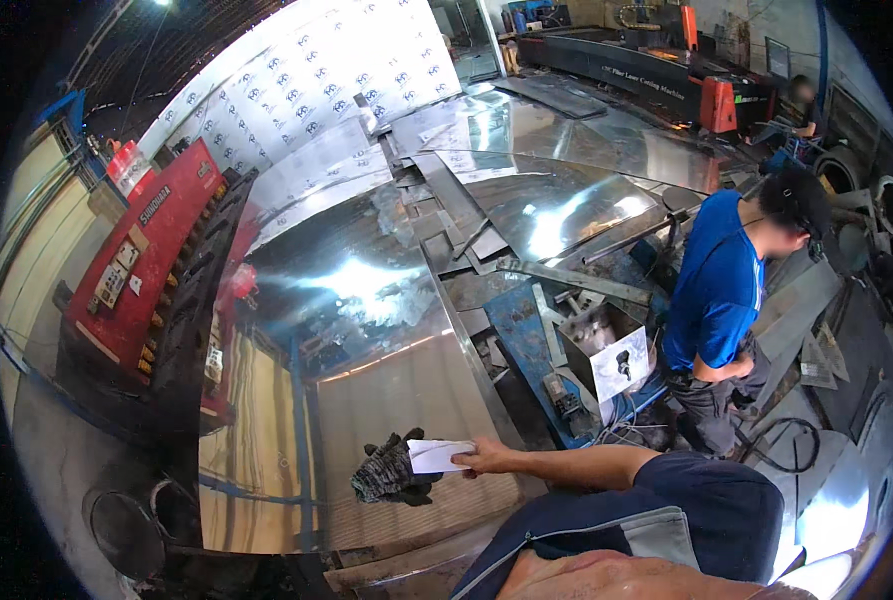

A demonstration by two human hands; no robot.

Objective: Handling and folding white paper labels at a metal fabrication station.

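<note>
My right hand (486, 457) pinches one end of a small white paper (440, 457), which looks folded. It reaches leftward over a large shiny metal sheet (396, 400). Grey-and-black knitted work gloves (386, 473) lie bunched on the sheet, just beyond the paper's far end; the paper's edge overlaps them in view, and whether it touches them I cannot tell. My left hand is out of sight.
A red machine (146, 260) lines the left side. A person in a blue shirt (716, 280) stands at right, beside an open metal box (621, 365) on a blue bench (511, 340). Metal offcuts (456, 200) lie between sheets. Another person (796, 110) sits far right, near a long dark machine (606, 65).
</note>
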